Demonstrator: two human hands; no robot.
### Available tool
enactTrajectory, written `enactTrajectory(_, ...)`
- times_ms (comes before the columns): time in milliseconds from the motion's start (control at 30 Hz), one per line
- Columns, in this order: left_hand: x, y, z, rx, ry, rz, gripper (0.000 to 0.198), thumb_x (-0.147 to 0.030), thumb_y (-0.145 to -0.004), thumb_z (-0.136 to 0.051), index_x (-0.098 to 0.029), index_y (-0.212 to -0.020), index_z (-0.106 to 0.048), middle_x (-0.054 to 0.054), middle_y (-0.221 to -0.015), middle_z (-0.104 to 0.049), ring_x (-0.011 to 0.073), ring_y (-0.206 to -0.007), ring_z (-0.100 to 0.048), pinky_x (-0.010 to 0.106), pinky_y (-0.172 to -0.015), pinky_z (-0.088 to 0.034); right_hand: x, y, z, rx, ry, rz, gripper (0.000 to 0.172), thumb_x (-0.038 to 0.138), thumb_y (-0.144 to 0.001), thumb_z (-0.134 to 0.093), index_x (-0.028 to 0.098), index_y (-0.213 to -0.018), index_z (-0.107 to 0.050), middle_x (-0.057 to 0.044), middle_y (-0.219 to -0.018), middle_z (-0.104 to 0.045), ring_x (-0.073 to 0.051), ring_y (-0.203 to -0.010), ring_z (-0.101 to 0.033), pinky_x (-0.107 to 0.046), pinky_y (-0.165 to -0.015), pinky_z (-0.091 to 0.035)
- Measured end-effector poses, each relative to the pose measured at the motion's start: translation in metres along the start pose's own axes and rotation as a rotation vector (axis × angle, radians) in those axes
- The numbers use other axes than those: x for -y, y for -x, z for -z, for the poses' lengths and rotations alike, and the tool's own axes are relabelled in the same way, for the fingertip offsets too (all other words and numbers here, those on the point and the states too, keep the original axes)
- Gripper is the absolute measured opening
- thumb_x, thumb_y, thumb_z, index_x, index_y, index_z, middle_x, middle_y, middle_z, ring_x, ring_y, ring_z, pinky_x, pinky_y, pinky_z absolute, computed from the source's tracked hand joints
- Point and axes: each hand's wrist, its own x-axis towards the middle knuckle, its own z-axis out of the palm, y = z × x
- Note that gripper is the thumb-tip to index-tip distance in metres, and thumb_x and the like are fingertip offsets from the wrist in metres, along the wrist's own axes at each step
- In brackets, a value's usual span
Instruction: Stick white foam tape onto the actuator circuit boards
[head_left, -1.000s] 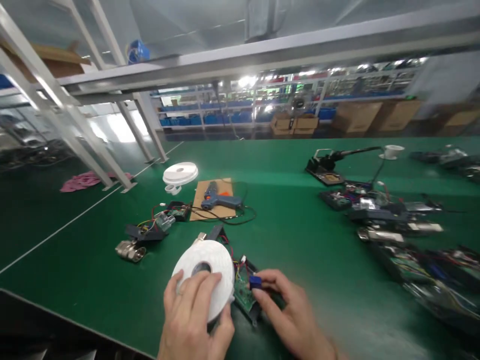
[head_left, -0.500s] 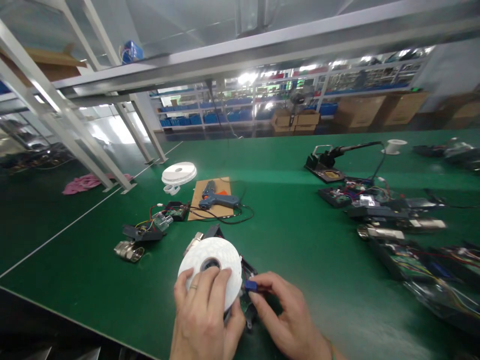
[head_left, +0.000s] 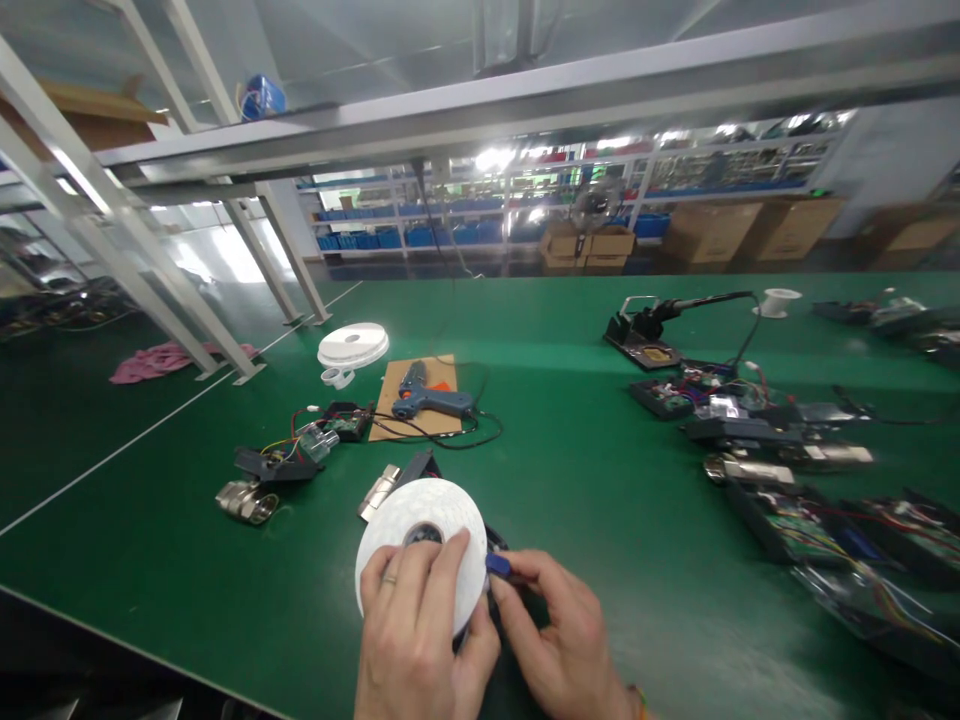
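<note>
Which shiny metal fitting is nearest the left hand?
The metal fitting just beyond the white roll in the left hand; the leftmost fitting and the fittings on the right lie farther away.

Head-worn view, facing forward, down over table (head_left: 577,440)

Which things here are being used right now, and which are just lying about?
In use:
white roll, in left hand
blue piece, in right hand
probably the dark unit behind the roll

Lying about, apparently:
glue gun
pink cloth
soldering iron

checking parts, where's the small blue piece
In the head view, low, just right of centre, the right hand holds the blue piece beside the white roll.
</note>
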Motion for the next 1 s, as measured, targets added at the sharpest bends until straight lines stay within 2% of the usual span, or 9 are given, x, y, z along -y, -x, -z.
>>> enactTrajectory(67,-0.002,0.001,-0.004,-0.017,-0.029,-0.018,0.033,-0.018,-0.092,-0.055,-0.015,-0.125,-0.060,0.011,-0.103,-0.070,0.0235,-0.096,-0.065,0.044,-0.099,-0.041,-0.001,0.003,-0.005,0.004,-0.075,-0.142,0.010,0.030,-0.099,-0.061,0.022,-0.100,-0.066,-0.002,-0.080,-0.073,-0.018,-0.070,-0.071,-0.026,-0.064,-0.055)
enactTrajectory(200,-0.003,0.004,-0.003,-0.037,-0.099,-0.052,0.038,-0.017,-0.092,-0.057,-0.013,-0.130,-0.057,0.013,-0.105,-0.072,0.0231,-0.095,-0.066,0.045,-0.097,-0.040,-0.008,0.004,-0.013,-0.001,-0.334,-0.539,0.037,0.055,-0.095,-0.065,0.018,-0.092,-0.061,-0.002,-0.067,-0.070,-0.017,-0.056,-0.067,-0.024,-0.052,-0.052)
enactTrajectory(300,0.009,0.007,0.014,-0.096,-0.170,-0.094,0.043,-0.019,-0.089,-0.063,-0.014,-0.132,-0.056,0.012,-0.105,-0.072,0.0234,-0.092,-0.067,0.045,-0.095,-0.042,-0.016,0.000,-0.014,-0.044,-0.380,-0.641,0.046,0.063,-0.092,-0.064,0.018,-0.088,-0.058,-0.004,-0.070,-0.071,-0.014,-0.051,-0.061,-0.023,-0.050,-0.050)
enactTrajectory(433,0.061,0.016,0.050,-0.126,-0.335,0.014,0.043,-0.031,-0.093,-0.059,-0.012,-0.132,-0.056,0.017,-0.112,-0.070,0.0283,-0.094,-0.067,0.048,-0.094,-0.043,-0.018,-0.007,-0.009,-0.021,-0.460,-0.685,0.054,0.069,-0.087,-0.069,0.016,-0.093,-0.060,-0.005,-0.077,-0.072,-0.013,-0.056,-0.060,-0.023,-0.055,-0.050)
enactTrajectory(567,0.128,0.039,0.067,0.097,-0.548,-0.060,0.036,-0.038,-0.097,-0.048,-0.013,-0.119,-0.063,0.015,-0.100,-0.073,0.0308,-0.085,-0.069,0.049,-0.081,-0.046,-0.015,-0.012,-0.001,0.051,-0.525,-0.684,0.058,0.071,-0.081,-0.075,0.017,-0.099,-0.063,0.002,-0.069,-0.063,-0.011,-0.057,-0.057,-0.021,-0.055,-0.049)
enactTrajectory(667,0.148,0.056,0.064,0.237,-0.623,-0.070,0.033,-0.036,-0.095,-0.048,-0.017,-0.113,-0.068,0.016,-0.110,-0.071,0.0358,-0.095,-0.067,0.051,-0.078,-0.049,-0.015,-0.015,0.004,0.138,-0.537,-0.676,0.057,0.070,-0.082,-0.074,0.017,-0.101,-0.063,0.005,-0.061,-0.057,-0.009,-0.051,-0.052,-0.018,-0.049,-0.043)
enactTrajectory(800,0.117,0.055,0.052,0.164,-0.539,-0.072,0.038,-0.031,-0.093,-0.060,-0.017,-0.128,-0.063,0.020,-0.130,-0.062,0.0379,-0.113,-0.062,0.054,-0.089,-0.053,-0.020,-0.018,0.006,0.271,-0.534,-0.672,0.055,0.069,-0.087,-0.070,0.017,-0.104,-0.061,0.004,-0.055,-0.060,-0.009,-0.042,-0.051,-0.018,-0.043,-0.039)
enactTrajectory(900,0.074,0.042,0.031,0.150,-0.186,-0.241,0.035,-0.021,-0.097,-0.055,-0.013,-0.131,-0.059,0.016,-0.129,-0.064,0.0223,-0.119,-0.063,0.033,-0.099,-0.055,-0.023,-0.021,0.005,0.346,-0.530,-0.661,0.052,0.068,-0.090,-0.066,0.018,-0.106,-0.057,0.000,-0.061,-0.066,-0.013,-0.048,-0.060,-0.021,-0.047,-0.046)
enactTrajectory(1000,0.046,0.032,0.002,0.199,0.019,-0.302,0.031,-0.022,-0.103,-0.043,-0.009,-0.124,-0.061,0.015,-0.118,-0.070,0.0169,-0.112,-0.068,0.023,-0.095,-0.057,-0.022,-0.031,0.011,0.418,-0.503,-0.622,0.048,0.065,-0.093,-0.064,0.019,-0.105,-0.059,-0.001,-0.068,-0.067,-0.016,-0.057,-0.065,-0.025,-0.055,-0.052)
